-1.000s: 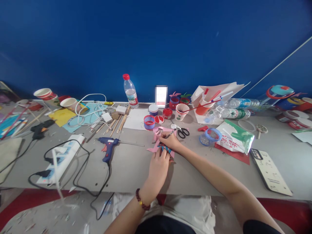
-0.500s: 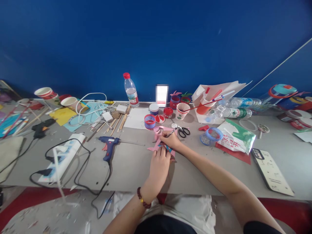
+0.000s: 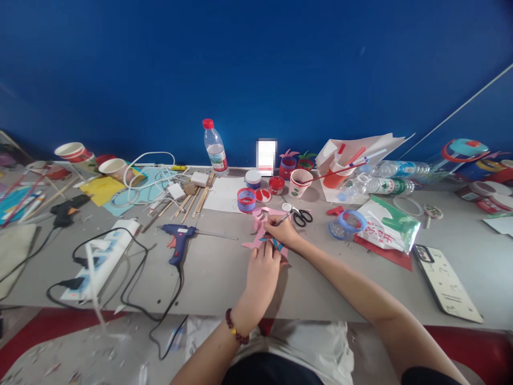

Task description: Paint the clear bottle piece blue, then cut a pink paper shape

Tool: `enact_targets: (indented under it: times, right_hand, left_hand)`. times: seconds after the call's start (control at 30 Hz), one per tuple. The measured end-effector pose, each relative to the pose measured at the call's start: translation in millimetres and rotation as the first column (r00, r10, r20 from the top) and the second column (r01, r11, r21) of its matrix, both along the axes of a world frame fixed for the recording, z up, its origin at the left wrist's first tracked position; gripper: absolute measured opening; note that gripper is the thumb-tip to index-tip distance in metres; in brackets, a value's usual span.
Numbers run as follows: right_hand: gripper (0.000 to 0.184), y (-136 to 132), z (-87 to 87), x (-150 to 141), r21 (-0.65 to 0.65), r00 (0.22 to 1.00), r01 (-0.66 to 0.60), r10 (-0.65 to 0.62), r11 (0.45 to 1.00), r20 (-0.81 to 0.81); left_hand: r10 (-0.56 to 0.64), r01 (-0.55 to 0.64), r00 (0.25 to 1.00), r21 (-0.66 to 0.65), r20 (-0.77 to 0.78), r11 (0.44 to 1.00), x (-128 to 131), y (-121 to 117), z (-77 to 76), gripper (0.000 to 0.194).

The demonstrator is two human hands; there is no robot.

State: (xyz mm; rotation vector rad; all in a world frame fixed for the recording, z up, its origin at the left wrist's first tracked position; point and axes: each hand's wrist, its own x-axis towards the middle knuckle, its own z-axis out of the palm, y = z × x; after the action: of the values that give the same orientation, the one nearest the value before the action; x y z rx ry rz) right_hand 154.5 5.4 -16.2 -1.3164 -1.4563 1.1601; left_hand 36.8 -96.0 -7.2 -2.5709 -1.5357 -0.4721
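A pink paper cut-out (image 3: pixel 260 227) with small blue pieces on it lies on the grey table (image 3: pixel 224 272). My left hand (image 3: pixel 262 272) rests on its near edge, fingers pressed down on the paper. My right hand (image 3: pixel 282 231) is closed on a thin dark pen (image 3: pixel 282 217) whose tip touches the pink paper. Black-handled scissors (image 3: pixel 300 215) lie just right of my right hand.
A blue glue gun (image 3: pixel 179 240) and a white power strip (image 3: pixel 100 256) with black cables lie to the left. Paint pots (image 3: pixel 246 199), a water bottle (image 3: pixel 215 147), paper cups, wooden sticks and bags crowd the back. A clock face (image 3: pixel 447 283) lies at right.
My right hand has shifted the pen slightly on the pink paper. The left hand stays in place. The view has moved a little.
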Motion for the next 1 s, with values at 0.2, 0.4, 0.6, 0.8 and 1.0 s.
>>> enact_targets:
  times: [0.2,0.4,0.6,0.8,1.0]
  right_hand:
    - [0.025,-0.1,1.0,0.1,0.014,1.0,0.01,-0.01,1.0,0.01]
    - [0.025,-0.2,3.1,0.2,0.017,1.0,0.023,-0.024,1.0,0.016]
    - [0.027,0.6,2.3,1.9,0.011,0.999,0.03,-0.03,1.0,0.015]
    - [0.027,-1.1,5.5,2.2,0.012,0.999,0.043,-0.043,0.999,0.01]
    - [0.026,-2.8,7.7,1.9,0.01,0.999,0.045,-0.045,0.999,0.006]
  left_hand:
    - [-0.011,0.011,1.0,-0.011,0.006,1.0,-0.6,0.1,-0.3,0.024]
    - [-0.009,0.009,1.0,-0.035,0.02,0.999,-0.6,-0.3,-0.2,0.024]
    - [-0.007,0.007,1.0,-0.003,0.007,1.0,-0.9,-0.3,-2.7,0.021]
    - [0.004,-0.003,1.0,-0.018,0.016,1.0,-0.4,-1.3,-0.1,0.023]
    - [-0.015,0.014,1.0,-0.068,-0.011,0.998,-1.1,-1.5,7.6,0.019]
